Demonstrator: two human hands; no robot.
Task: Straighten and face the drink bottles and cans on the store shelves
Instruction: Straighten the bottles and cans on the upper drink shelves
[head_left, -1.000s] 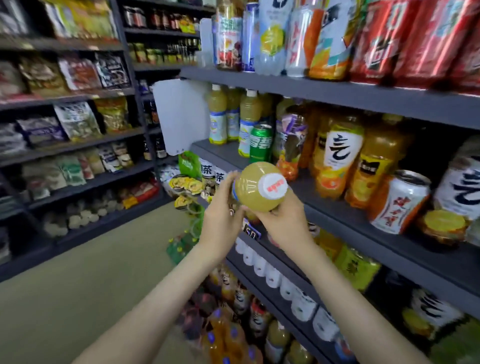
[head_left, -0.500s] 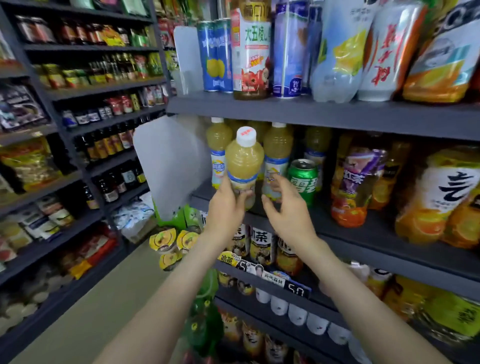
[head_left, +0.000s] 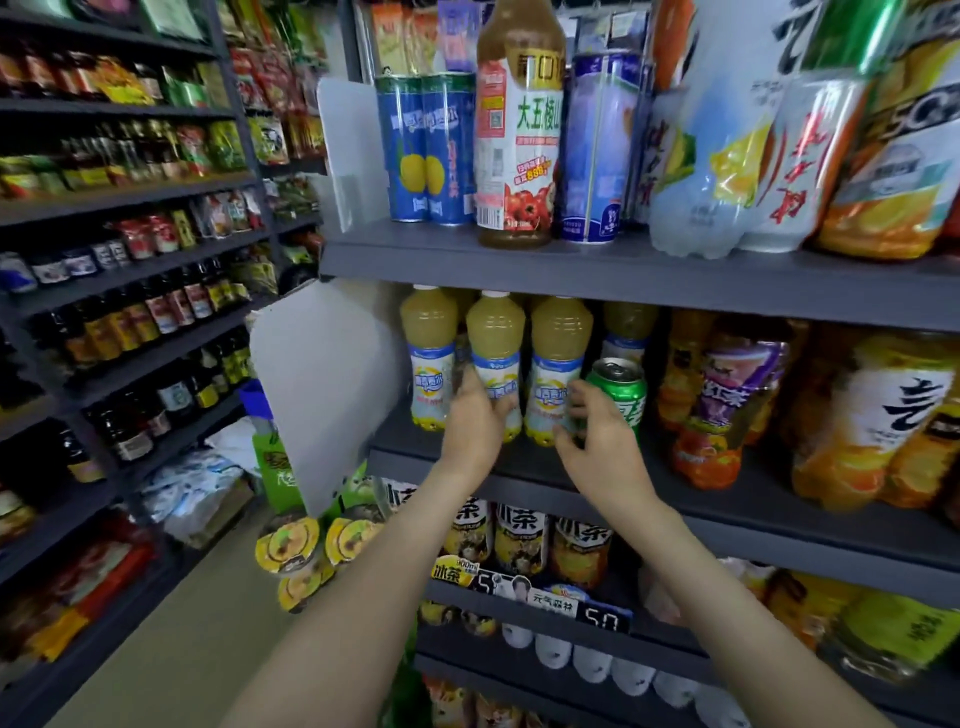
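Item one, the middle shelf (head_left: 654, 470). At its left end, close to the front edge, we list three yellow juice bottles standing upright in a row, white caps up and blue-and-white labels facing out: the left juice bottle (head_left: 429, 338), the middle juice bottle (head_left: 495, 332) and the right juice bottle (head_left: 561, 338). More bottles of the same kind stand behind them.

Item two, the left hand (head_left: 475, 421). It is wrapped round the lower label of the middle juice bottle, whose base sits on the shelf between its two neighbours.

Item three, the right hand (head_left: 597, 441). Its fingers are curled at the lower right side of the right juice bottle, just in front of the green can (head_left: 623, 389). We cannot tell whether it grips the bottle or only touches it.

Item four, the green can itself. It is upright, just beside the right juice bottle, with its lid showing.

Item five, further right along the same shelf. We note a purple-labelled bottle (head_left: 737, 384) and large orange drink bottles (head_left: 872, 415).

Item six, a white divider panel (head_left: 322, 384) closing the shelf's left end.

Item seven, the top shelf (head_left: 571, 270). Near its front edge stand two blue cans (head_left: 426, 150) and a tall apple-label bottle (head_left: 519, 145).

Item eight, the shelf below. It holds tea bottles (head_left: 519, 535), with a price tag strip (head_left: 530, 592) under them.
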